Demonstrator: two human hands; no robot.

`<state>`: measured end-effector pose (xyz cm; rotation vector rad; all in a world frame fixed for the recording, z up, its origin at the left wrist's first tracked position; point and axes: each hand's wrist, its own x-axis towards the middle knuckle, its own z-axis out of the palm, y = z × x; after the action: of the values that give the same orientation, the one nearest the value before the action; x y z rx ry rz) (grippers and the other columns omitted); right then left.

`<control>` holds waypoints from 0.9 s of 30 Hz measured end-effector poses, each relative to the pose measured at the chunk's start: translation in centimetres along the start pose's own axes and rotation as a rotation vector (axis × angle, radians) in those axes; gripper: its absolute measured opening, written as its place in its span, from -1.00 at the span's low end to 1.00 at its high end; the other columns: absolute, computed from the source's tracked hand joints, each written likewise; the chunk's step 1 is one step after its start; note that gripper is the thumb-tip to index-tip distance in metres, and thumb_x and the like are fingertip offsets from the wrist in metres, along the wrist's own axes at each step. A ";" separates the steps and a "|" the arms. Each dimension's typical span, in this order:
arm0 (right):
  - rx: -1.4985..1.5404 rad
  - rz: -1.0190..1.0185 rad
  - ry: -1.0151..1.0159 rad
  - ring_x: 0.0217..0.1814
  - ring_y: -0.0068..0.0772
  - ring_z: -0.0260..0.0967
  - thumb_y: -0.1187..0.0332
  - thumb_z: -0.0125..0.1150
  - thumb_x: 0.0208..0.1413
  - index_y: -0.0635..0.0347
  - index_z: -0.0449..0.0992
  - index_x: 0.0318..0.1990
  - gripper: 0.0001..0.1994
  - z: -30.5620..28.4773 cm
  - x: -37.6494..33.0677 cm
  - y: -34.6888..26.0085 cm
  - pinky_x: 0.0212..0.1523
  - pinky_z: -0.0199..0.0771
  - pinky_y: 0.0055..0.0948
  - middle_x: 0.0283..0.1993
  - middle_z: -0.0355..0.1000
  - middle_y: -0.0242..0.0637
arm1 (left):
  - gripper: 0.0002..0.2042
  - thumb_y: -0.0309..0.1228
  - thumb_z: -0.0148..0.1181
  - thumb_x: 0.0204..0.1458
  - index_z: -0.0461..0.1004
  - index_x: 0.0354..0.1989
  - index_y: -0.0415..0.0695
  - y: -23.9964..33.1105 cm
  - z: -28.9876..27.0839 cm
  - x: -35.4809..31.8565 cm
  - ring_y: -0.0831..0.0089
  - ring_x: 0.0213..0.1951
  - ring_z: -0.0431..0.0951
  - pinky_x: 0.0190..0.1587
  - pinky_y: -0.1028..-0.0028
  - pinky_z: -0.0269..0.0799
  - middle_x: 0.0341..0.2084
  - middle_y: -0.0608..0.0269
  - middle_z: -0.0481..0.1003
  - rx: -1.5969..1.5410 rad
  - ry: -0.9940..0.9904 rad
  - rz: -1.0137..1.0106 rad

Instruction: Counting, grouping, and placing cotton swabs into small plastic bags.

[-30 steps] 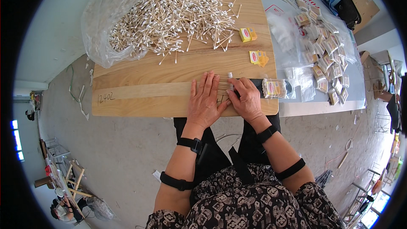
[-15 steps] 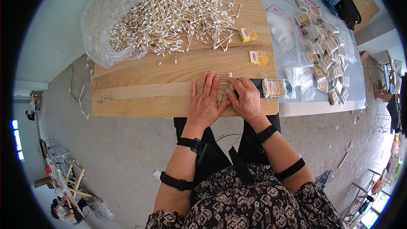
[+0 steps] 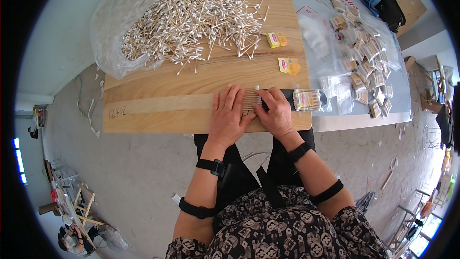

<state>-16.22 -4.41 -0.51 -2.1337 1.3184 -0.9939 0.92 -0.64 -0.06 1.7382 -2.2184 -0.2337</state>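
Observation:
A row of cotton swabs (image 3: 249,97) lies side by side on the wooden table (image 3: 158,122) near its front edge. My left hand (image 3: 226,116) rests flat over the row's left part, fingers stretched and close together. At the white tips on the row's right end, my right hand (image 3: 277,114) has its fingers bent and its thumb drawn in, gripping the swabs there; its fingertips are partly hidden. Just beyond it, a black strip (image 3: 286,94) runs under a clear-wrapped pack of swabs (image 3: 306,100) with a yellow card inside.
A large heap of loose swabs (image 3: 191,24) spills from a clear plastic bag (image 3: 103,43) at the far left. Yellow cards (image 3: 275,40) and more cards (image 3: 286,65) lie to its right. On the grey side table (image 3: 354,121) are clear bags (image 3: 341,95) and several filled packs (image 3: 369,67).
Both hands stay at the swab row with almost the same pose. The whole view has shifted slightly; nothing has plainly been picked up or let go.

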 end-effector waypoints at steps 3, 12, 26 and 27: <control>0.091 0.059 0.115 -0.16 -0.05 0.41 0.47 0.25 -0.02 0.26 0.46 -0.04 -0.66 0.2 -0.1 0.0 -0.15 0.46 -0.24 -0.17 0.39 -0.09 | -0.39 -0.15 0.08 0.15 0.16 0.30 -0.24 -0.3 0.5 0.1 0.10 0.36 0.08 0.38 0.11 -0.07 0.29 0.01 0.14 -0.104 0.064 -0.027; 0.587 0.253 0.245 0.29 -0.14 0.23 0.48 -0.04 0.28 0.33 0.35 0.14 -0.69 3.1 0.8 -0.3 0.29 0.17 -0.39 0.27 0.26 -0.06 | -0.52 -0.28 -0.12 0.30 0.12 0.33 -0.27 1.0 2.8 1.8 0.14 0.34 0.12 0.35 0.31 -0.03 0.29 -0.04 0.16 -0.893 0.508 -0.296; -0.211 -0.312 -0.220 0.33 -0.06 0.19 0.45 0.10 0.03 0.30 0.38 0.14 -0.55 -0.9 -0.3 1.8 0.34 0.18 -0.19 0.27 0.26 -0.09 | -0.35 -0.08 -0.04 0.21 0.04 0.37 -0.21 2.2 0.7 -0.8 0.20 0.44 -0.10 0.40 0.04 -0.19 0.40 0.05 -0.03 0.054 -0.081 -0.070; -0.212 -0.313 -0.219 0.33 -0.06 0.19 0.45 0.10 0.03 0.30 0.38 0.14 -0.55 -1.0 -0.4 1.5 0.34 0.18 -0.19 0.27 0.26 -0.09 | -0.35 -0.08 -0.04 0.21 0.04 0.37 -0.21 2.2 0.7 -0.8 0.20 0.44 -0.10 0.40 0.04 -0.19 0.40 0.05 -0.03 0.054 -0.080 -0.070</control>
<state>-17.92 -4.75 -1.00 -2.5847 1.0447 -0.7291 -1.13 0.61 -0.09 1.8676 -2.2410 -0.2663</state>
